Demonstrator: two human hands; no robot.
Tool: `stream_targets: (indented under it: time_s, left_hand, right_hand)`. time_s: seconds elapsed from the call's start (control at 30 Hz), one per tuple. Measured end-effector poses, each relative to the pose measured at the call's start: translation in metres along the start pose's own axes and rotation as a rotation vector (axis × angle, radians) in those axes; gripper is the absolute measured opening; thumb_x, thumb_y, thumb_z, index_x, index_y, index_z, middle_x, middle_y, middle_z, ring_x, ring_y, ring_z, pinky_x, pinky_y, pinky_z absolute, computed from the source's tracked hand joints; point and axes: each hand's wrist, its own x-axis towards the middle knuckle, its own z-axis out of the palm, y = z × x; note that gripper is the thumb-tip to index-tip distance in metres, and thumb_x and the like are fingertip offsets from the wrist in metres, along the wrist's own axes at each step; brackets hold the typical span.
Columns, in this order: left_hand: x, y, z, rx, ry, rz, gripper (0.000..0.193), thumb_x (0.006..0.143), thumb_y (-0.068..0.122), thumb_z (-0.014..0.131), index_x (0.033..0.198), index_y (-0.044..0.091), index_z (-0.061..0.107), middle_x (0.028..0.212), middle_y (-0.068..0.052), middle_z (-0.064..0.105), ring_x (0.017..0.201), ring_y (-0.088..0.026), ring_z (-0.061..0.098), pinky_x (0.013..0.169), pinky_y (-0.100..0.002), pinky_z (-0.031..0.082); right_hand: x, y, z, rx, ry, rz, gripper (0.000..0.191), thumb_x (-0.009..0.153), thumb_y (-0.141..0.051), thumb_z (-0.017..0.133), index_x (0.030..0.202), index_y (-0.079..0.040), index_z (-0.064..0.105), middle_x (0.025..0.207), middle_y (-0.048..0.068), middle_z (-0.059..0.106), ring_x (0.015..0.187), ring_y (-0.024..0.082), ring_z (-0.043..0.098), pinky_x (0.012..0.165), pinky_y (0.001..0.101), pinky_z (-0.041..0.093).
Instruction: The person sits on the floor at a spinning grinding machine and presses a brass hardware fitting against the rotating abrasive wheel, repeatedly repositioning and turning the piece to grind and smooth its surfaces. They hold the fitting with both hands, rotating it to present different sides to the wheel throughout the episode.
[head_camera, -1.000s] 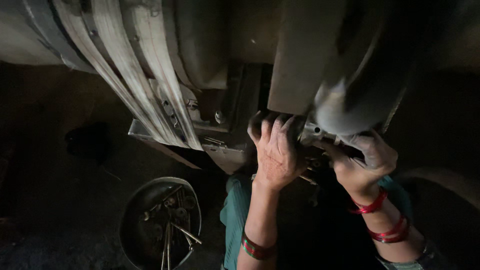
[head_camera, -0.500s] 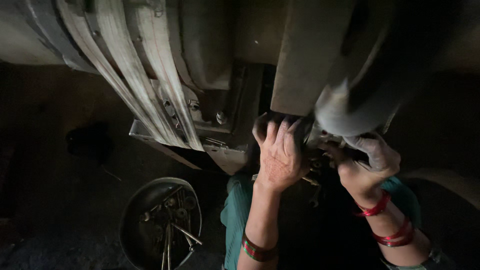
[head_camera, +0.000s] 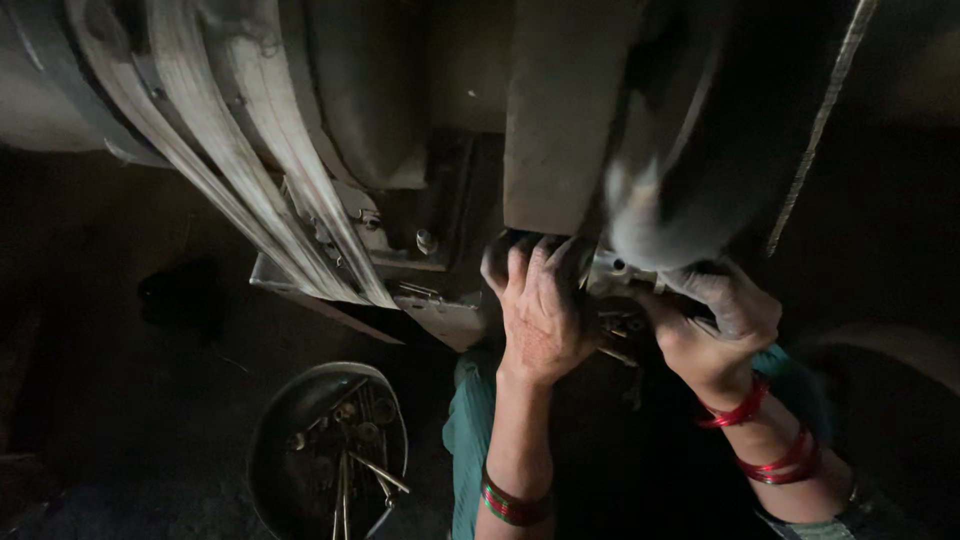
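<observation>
a round metal bowl (head_camera: 330, 455) is sitting low and to the left of the left hand (head_camera: 540, 310), well apart from it. it is holding bolts and long thin tools (head_camera: 375, 468) all mixed up.

the left hand is pressing flat, fingers spread wide, against a small grey metal part (head_camera: 620, 275) under a big machine. its fingertips are curling up over the edge of a flat metal plate (head_camera: 560, 120) just above. the right hand (head_camera: 715, 325) is just beside it, closing tight around the other side of the same small part. it is too dark to tell if the right hand is also gripping a tool. red bangles (head_camera: 745, 408) are sitting on that wrist, and a red and green one (head_camera: 512, 505) on the left arm.

up and to the left of the hands, pale worn belts (head_camera: 250, 170) are running at a slant over the machine. a big dark round piece (head_camera: 700, 150) is hanging right above the right hand.

the fingers are sitting in a tight gap, so they might get pinched if the heavy piece slips. the bangles might catch on a bolt. it is very dark here, so a loose bit could drop and get lost.
</observation>
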Motion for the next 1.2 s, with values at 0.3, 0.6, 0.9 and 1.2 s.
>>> stream_targets:
  time_s: [0.3,0.6,0.9,1.2]
  left_hand:
    - [-0.004,-0.001,0.001,-0.042,0.085,0.092,0.080,0.072,0.032,0.080,0.140,0.004,0.047,0.136,-0.018,0.057,0.128,-0.041,0.052,0.114,-0.065,0.026]
    - [-0.003,0.000,0.007,0.006,0.123,0.057,0.077,0.070,0.020,0.076,0.141,0.007,0.049,0.136,-0.015,0.058,0.128,-0.037,0.055,0.118,-0.062,0.030]
    - [0.006,0.004,0.003,-0.056,0.173,0.068,0.073,0.075,0.027,0.081,0.138,0.006,0.050,0.129,-0.015,0.058,0.123,-0.037,0.055,0.118,-0.063,0.030]
    - [0.005,0.005,-0.004,-0.023,0.104,0.059,0.070,0.069,0.018,0.076,0.134,0.007,0.054,0.132,-0.015,0.061,0.128,-0.038,0.056,0.116,-0.061,0.030]
  right_hand:
    - [-0.008,0.005,-0.006,-0.068,0.040,-0.186,0.041,0.087,-0.001,0.092,0.117,-0.007,0.065,0.112,0.009,0.073,0.102,0.029,0.076,0.079,0.0343,0.067]
    - [-0.009,0.006,-0.005,-0.085,0.033,-0.124,0.037,0.085,-0.001,0.092,0.113,-0.007,0.069,0.112,0.010,0.074,0.104,0.030,0.076,0.080,0.0341,0.066]
    - [0.003,0.000,-0.002,-0.080,0.042,-0.124,0.047,0.081,-0.005,0.094,0.120,-0.009,0.068,0.113,0.014,0.073,0.100,0.031,0.077,0.077,0.0323,0.066]
    - [-0.005,0.001,-0.005,-0.122,0.052,-0.172,0.034,0.085,0.000,0.092,0.110,-0.004,0.069,0.107,0.010,0.074,0.099,0.032,0.077,0.078,0.0346,0.067]
